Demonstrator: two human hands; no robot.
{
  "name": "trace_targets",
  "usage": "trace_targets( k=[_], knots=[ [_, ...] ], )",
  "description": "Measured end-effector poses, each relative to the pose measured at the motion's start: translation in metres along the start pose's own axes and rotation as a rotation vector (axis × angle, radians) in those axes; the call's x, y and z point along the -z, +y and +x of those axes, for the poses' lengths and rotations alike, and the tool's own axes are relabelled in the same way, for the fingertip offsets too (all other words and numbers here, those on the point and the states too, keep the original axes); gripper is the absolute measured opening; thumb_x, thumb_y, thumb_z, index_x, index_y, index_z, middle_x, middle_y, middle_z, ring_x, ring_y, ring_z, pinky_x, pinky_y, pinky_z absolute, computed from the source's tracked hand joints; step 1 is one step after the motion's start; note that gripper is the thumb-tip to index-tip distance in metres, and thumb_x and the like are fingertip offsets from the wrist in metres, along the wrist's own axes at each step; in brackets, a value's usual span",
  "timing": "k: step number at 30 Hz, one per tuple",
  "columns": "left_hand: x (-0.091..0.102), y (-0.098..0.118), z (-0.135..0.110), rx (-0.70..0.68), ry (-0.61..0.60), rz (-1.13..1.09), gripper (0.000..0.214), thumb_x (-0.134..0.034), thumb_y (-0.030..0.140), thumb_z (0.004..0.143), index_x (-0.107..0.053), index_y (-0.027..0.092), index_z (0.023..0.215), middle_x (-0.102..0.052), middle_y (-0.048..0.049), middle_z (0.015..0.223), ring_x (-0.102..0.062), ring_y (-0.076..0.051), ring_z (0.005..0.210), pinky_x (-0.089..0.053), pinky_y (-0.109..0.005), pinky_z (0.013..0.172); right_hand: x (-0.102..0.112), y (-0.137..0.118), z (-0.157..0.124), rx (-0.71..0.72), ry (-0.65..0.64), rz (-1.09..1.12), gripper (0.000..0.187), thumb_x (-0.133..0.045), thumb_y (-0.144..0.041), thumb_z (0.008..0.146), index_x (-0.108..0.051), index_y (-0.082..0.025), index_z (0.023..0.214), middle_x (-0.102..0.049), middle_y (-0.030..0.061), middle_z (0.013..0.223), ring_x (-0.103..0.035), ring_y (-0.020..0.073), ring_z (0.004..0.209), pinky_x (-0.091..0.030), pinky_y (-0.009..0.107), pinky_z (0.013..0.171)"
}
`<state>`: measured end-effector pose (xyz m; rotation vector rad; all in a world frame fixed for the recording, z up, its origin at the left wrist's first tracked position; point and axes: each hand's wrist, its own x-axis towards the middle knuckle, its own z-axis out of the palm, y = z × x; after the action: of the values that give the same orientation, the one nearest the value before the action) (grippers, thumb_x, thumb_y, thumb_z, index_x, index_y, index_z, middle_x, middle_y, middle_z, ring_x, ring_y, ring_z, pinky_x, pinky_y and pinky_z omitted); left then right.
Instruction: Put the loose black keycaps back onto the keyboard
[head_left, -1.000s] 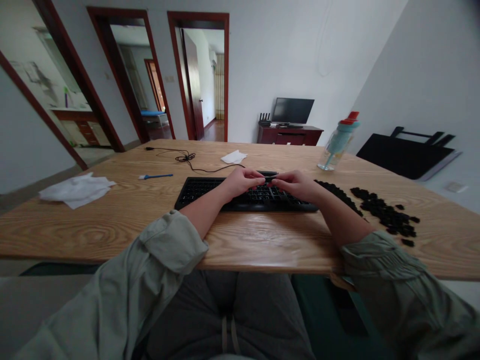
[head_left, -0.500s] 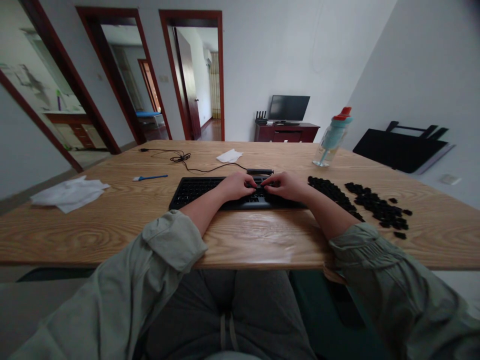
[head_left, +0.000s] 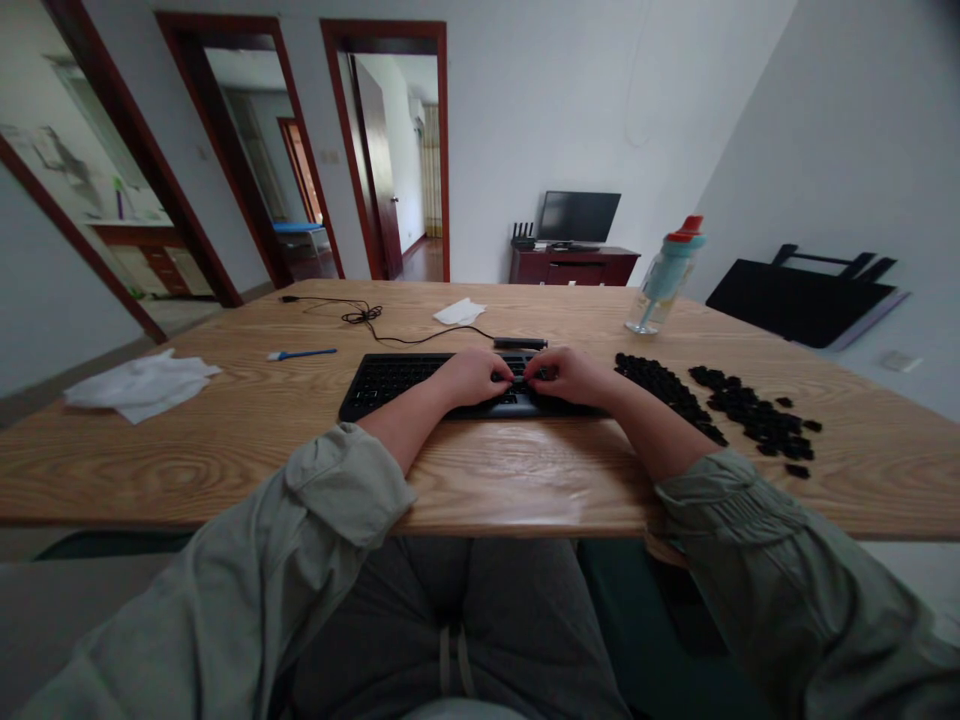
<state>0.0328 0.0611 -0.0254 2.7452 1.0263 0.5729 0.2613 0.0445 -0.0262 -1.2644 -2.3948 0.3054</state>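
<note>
A black keyboard (head_left: 397,380) lies on the wooden table (head_left: 225,440) in front of me, most of its keycaps off. My left hand (head_left: 471,375) and my right hand (head_left: 568,374) rest on its middle, knuckles up and fingers curled. Their fingertips meet and press down at one spot on the key bed. What lies under the fingertips is hidden. A long black bar-shaped piece (head_left: 519,343) lies just behind the keyboard. To the right of the keyboard, several loose black keycaps (head_left: 750,415) are spread in two heaps.
A teal water bottle with a red cap (head_left: 666,276) stands at the back right. The keyboard's cable (head_left: 367,316) coils at the back. A blue brush (head_left: 300,354), a crumpled tissue (head_left: 459,312) and white cloths (head_left: 142,382) lie to the left. Doorways and a TV are beyond the table.
One second ago both hands pinched something small and dark just above the keyboard. They have since dropped onto the key bed and now press there. The view has shifted slightly.
</note>
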Motion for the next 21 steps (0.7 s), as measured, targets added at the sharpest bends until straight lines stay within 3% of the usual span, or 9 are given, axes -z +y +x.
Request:
trace_targets(
  k=[10,16,21],
  knots=[
    [-0.005,0.011,-0.002,-0.116,-0.009,0.180,0.024,-0.056,0.020,0.087,-0.080,0.019,0.091,-0.076,-0.0111,0.100,-0.068,-0.025,0.097,-0.046,-0.034,0.099,-0.005,0.001,0.001,0.070,0.014,-0.016,0.019,-0.064,-0.021,0.080,-0.080,-0.021,0.090,-0.077,0.0068,0.092,-0.067,0.0202,0.080,-0.051,0.033,0.079],
    [-0.007,0.014,-0.004,-0.086,0.015,0.168,0.026,-0.053,0.018,0.088,-0.079,0.018,0.094,-0.076,-0.0097,0.103,-0.068,-0.024,0.098,-0.048,-0.033,0.093,-0.008,-0.002,-0.003,0.145,0.066,-0.084,0.019,-0.061,-0.020,0.080,-0.078,-0.021,0.087,-0.075,0.0063,0.086,-0.065,0.0201,0.079,-0.049,0.032,0.077],
    [-0.005,0.014,-0.004,-0.053,0.017,0.138,0.026,-0.055,0.021,0.088,-0.079,0.020,0.097,-0.076,-0.0080,0.104,-0.067,-0.024,0.098,-0.048,-0.031,0.091,-0.011,0.002,-0.003,0.106,0.089,-0.081,0.019,-0.060,-0.021,0.079,-0.077,-0.021,0.088,-0.075,0.0051,0.085,-0.064,0.0186,0.077,-0.048,0.031,0.074]
  ],
)
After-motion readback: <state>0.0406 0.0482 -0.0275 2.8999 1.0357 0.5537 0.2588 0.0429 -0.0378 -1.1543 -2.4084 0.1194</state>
